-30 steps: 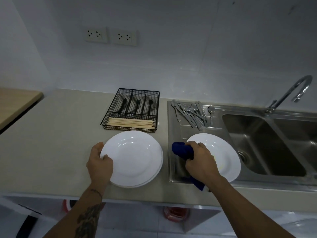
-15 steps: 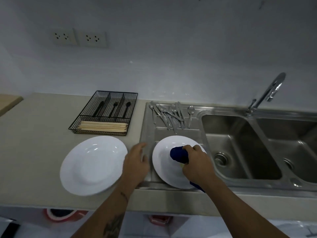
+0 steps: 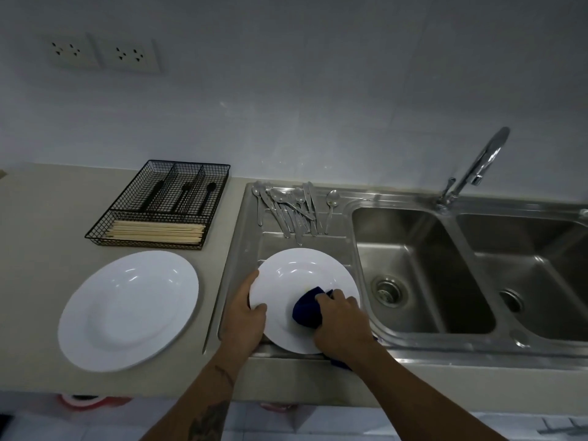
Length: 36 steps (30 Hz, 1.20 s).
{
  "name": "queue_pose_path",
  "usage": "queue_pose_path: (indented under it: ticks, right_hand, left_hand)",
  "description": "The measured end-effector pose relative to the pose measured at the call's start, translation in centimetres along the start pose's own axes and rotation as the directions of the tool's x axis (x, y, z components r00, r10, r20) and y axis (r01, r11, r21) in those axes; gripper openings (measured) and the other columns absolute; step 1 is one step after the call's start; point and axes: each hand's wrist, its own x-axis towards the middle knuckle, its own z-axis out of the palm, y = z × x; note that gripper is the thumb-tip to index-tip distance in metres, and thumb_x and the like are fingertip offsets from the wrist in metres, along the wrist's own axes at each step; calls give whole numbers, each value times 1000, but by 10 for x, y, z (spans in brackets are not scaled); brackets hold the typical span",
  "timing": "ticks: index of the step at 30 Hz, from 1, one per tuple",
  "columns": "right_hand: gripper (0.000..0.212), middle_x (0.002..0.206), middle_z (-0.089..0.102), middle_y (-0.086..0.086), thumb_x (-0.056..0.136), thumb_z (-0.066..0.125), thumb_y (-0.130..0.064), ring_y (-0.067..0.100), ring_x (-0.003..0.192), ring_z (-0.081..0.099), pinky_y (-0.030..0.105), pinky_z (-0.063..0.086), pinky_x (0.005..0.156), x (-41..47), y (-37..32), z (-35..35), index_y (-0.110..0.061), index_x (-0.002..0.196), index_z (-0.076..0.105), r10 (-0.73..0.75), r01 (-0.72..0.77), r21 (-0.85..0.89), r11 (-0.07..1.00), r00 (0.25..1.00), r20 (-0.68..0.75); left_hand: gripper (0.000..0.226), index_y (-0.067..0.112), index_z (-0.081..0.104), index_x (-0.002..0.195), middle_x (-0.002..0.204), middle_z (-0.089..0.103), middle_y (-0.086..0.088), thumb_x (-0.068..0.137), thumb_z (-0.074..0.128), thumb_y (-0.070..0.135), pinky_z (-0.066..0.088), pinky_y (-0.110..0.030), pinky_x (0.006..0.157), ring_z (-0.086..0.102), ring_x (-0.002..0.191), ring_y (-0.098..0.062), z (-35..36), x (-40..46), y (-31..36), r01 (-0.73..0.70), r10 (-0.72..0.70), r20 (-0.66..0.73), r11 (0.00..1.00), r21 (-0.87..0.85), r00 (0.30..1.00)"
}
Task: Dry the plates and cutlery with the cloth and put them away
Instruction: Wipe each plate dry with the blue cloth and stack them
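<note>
A white plate (image 3: 296, 281) lies on the steel draining board (image 3: 241, 249). My left hand (image 3: 243, 316) grips its left rim, thumb on top. My right hand (image 3: 342, 319) presses a dark blue cloth (image 3: 307, 310) onto the plate's lower right part. A stack of white plates (image 3: 127, 310) rests on the beige counter (image 3: 41, 237) to the left. Several steel spoons and forks (image 3: 289, 208) lie at the back of the draining board. A black wire cutlery tray (image 3: 165, 205) holds black utensils and wooden chopsticks (image 3: 156, 232).
A double steel sink (image 3: 423, 272) lies right of the draining board, with a curved tap (image 3: 477, 163) behind it. Two wall sockets (image 3: 105, 54) sit above the counter. Red objects (image 3: 82, 402) show under the counter edge.
My left hand left the stack on the counter, crossed to the right and took hold of the draining-board plate's rim. My right hand slid the cloth across that plate. The view shifted right.
</note>
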Motion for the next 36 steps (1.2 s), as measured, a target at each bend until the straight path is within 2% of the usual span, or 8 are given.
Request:
queue_pose_path:
  ticks: [6, 10, 15, 21, 25, 31, 33, 36]
  right_hand:
    - [62, 135, 48, 5, 84, 54, -16, 28, 118, 44, 41, 43, 99, 18, -7, 7, -26, 142, 37, -58, 60, 213, 975, 998, -19]
    - [59, 134, 44, 5, 84, 51, -18, 30, 117, 41, 43, 43, 97, 23, -8, 5, -28, 140, 37, 36, -29, 144, 989, 998, -46]
    - [47, 121, 53, 7, 77, 54, -23, 29, 107, 51, 40, 47, 92, 28, -10, -7, -19, 124, 50, 88, -91, 63, 994, 995, 36]
    - [44, 125, 60, -7, 86, 57, -19, 14, 114, 51, 25, 36, 105, 25, -43, -9, -29, 129, 57, -139, 192, 274, 943, 970, -201]
    - [39, 121, 64, -7, 84, 58, -14, 13, 112, 52, 29, 37, 106, 37, -46, -19, -28, 121, 63, -106, 226, 273, 935, 913, -393]
    - [45, 112, 67, 4, 67, 69, -6, 29, 105, 58, 38, 46, 93, 46, -32, -50, -13, 112, 67, 8, 0, 14, 1000, 825, -565]
    - [41, 114, 66, 4, 71, 62, -6, 28, 107, 55, 35, 43, 96, 39, -39, -58, -12, 111, 67, 42, -39, 17, 999, 842, -538]
    - [48, 135, 54, 2, 83, 52, -9, 20, 126, 45, 24, 28, 108, 22, -67, -61, -15, 130, 56, -19, 100, 191, 976, 922, -387]
  left_hand:
    - [71, 27, 51, 139, 136, 55, -2, 84, 39, -17, 52, -43, 99, 55, 120, -23, 18, 4, 18, 73, -115, -156, 965, -252, 981]
    - [66, 32, 53, 131, 131, 58, 0, 86, 36, -13, 54, -41, 95, 57, 115, -21, 20, 15, 35, 38, -111, -195, 938, -344, 974]
    - [65, 31, 53, 132, 109, 60, 19, 86, 36, -13, 54, -20, 69, 60, 95, -4, 15, 29, 43, 119, -169, -72, 884, -452, 983]
    - [63, 33, 57, 133, 131, 61, 0, 83, 47, -3, 54, -54, 92, 61, 115, -27, -2, 53, 42, 179, -113, 173, 881, -437, 978]
    - [63, 30, 63, 124, 119, 69, -2, 83, 44, -14, 56, -53, 87, 67, 104, -31, -11, 52, 65, 247, -116, 272, 818, -519, 955]
    - [61, 24, 64, 120, 119, 68, 4, 78, 45, -16, 56, -50, 86, 65, 105, -27, -40, 69, 98, 190, -89, 200, 799, -571, 976]
    - [60, 22, 64, 118, 114, 70, 6, 78, 44, -18, 57, -43, 82, 66, 101, -23, -46, 74, 111, 151, -76, 148, 782, -605, 986]
    - [59, 21, 62, 119, 111, 69, 9, 79, 43, -18, 56, -35, 76, 65, 100, -18, -45, 77, 126, 128, -71, 116, 777, -616, 991]
